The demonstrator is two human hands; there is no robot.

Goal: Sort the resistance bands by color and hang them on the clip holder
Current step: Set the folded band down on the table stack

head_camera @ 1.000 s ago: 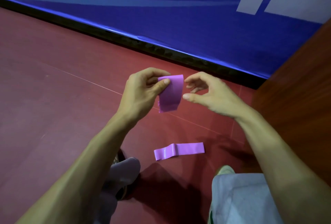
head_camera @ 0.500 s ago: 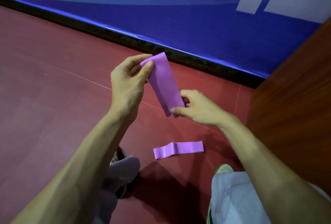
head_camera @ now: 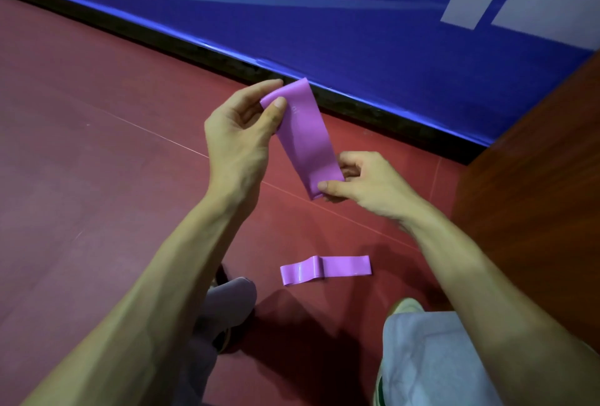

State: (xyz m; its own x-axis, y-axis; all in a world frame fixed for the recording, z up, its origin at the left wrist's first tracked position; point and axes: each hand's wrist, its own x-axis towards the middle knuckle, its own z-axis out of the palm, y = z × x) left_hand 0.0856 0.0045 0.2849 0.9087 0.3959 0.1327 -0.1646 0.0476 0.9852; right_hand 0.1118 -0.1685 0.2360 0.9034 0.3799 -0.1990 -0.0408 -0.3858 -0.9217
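both hands pinch a purple band (head_camera: 303,132); left hand (head_camera: 238,132) top, right hand (head_camera: 367,184) bottom

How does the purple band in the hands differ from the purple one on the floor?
The held flat purple rubber band is off the red floor, pinched at its upper end by the left hand and its lower end by the right hand; the loose purple rubber band lies untouched on it. The held band is drawn smooth and slanted; the loose band lies crosswise with a fold left of its middle. Both look the same purple.
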